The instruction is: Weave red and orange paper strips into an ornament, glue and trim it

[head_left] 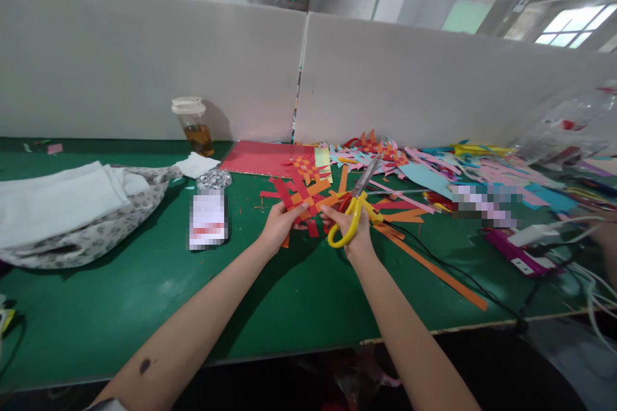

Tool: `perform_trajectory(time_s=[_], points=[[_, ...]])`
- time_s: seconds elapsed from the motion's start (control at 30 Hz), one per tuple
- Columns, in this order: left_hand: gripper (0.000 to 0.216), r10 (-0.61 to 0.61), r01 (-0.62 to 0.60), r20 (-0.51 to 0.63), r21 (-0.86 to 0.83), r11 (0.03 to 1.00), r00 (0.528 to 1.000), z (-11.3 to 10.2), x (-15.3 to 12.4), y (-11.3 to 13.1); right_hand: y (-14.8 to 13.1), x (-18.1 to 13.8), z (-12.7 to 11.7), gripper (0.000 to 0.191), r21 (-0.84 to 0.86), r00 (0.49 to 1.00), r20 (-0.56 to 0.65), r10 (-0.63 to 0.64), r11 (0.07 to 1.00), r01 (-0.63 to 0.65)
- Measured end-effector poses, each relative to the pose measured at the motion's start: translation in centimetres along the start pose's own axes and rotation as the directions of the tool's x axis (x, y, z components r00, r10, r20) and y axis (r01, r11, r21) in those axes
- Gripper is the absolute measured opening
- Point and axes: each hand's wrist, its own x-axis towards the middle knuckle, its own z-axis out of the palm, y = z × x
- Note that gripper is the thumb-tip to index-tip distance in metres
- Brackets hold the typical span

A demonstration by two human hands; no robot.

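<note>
Green table (159, 321) meets a pale partition (144, 64). Left of the red sheet (255, 157) stands a cup (197, 135). Nearer than the sheet, the left hand (278, 226) clamps finger and thumb on the weave (311, 195): red and orange strips crossed into checks, loose ends splaying. The right hand (360, 237) is wrapped around the scissors (357, 203), its thumb touching the weave. Scraps (424, 178) lie right of the sheet.
</note>
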Motion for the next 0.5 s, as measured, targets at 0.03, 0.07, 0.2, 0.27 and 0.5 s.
perform_trajectory(time_s=[0.03, 0.07, 0.2, 0.27, 0.5], points=[[0.038, 0.002, -0.002, 0.009, 0.002, 1.0, 1.0, 0.01, -0.02, -0.04, 0.05, 0.0, 0.0, 0.048, 0.002, 1.0, 0.006, -0.002, 1.0, 0.002], [0.039, 0.006, -0.007, 0.019, 0.015, 1.0, 1.0, 0.04, -0.06, -0.07, 0.07, -0.02, 0.02, 0.049, 0.004, 1.0, 0.011, -0.002, 1.0, 0.002], [0.04, 0.043, -0.046, 0.035, 0.092, 0.995, 0.998, 0.2, -0.18, -0.14, -0.13, -0.24, 0.18, 0.053, 0.011, 1.0, 0.018, 0.008, 1.0, -0.008], [0.038, 0.068, -0.069, 0.016, 0.096, 0.993, 0.998, 0.18, -0.07, -0.3, -0.31, -0.28, 0.23, 0.052, 0.018, 1.0, -0.013, -0.012, 1.0, 0.012], [0.038, 0.075, -0.069, -0.058, 0.104, 0.992, 0.996, -0.27, 0.41, -0.77, -0.03, 0.1, 0.17, 0.047, 0.022, 0.993, -0.089, -0.08, 0.996, 0.082]])
